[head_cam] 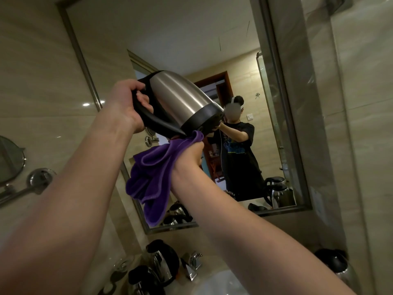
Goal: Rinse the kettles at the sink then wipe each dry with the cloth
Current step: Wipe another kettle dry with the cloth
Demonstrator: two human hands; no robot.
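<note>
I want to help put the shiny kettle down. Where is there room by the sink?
Little counter shows. Left of the faucet it is crowded: two kettles stand close together. Another kettle fills the far right corner. The barest patch is the white sink basin, between faucet and right forearm. The left hand holds the raised kettle; the right hand grips the purple cloth.

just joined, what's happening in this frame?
A person at a bathroom sink is drying a steel kettle. The left hand grips its black handle and holds it up, tipped on its side in front of the mirror. The right hand holds a purple cloth against the kettle's black base. Two kettles stand on the counter left of the faucet, and another kettle stands at the right.
</note>
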